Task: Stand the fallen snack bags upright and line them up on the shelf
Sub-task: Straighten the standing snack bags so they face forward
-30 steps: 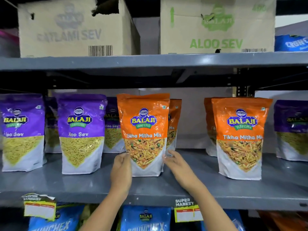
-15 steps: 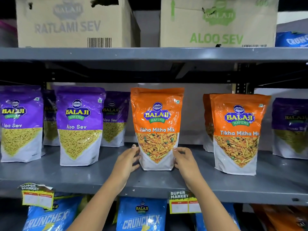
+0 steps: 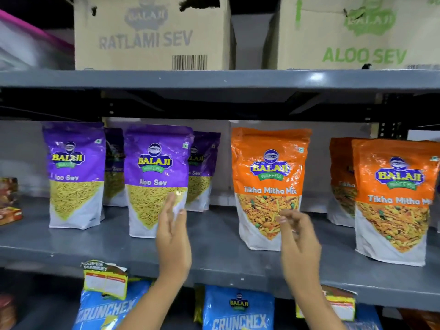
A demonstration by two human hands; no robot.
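Note:
An orange Tikha Mitha Mix bag (image 3: 269, 177) stands upright on the grey shelf (image 3: 214, 253), with nothing touching it. My right hand (image 3: 297, 244) hovers just in front of its lower right corner, fingers loosely curled and empty. My left hand (image 3: 172, 236) is held flat with fingers apart in front of the lower right of a purple Aloo Sev bag (image 3: 156, 179); it holds nothing. Another purple Aloo Sev bag (image 3: 75, 172) stands at the left and a second orange bag (image 3: 392, 198) at the right. More bags stand behind these.
Cardboard boxes marked Ratlami Sev (image 3: 152, 34) and Aloo Sev (image 3: 357, 32) sit on the upper shelf. Blue Crunchex bags (image 3: 238, 310) fill the shelf below, behind yellow price tags (image 3: 104, 279). A red box (image 3: 9, 201) lies at the far left.
Both hands have let go of the middle orange bag and drawn back from it; it now stands free. The view has shifted left, and my left hand has moved toward the purple bag.

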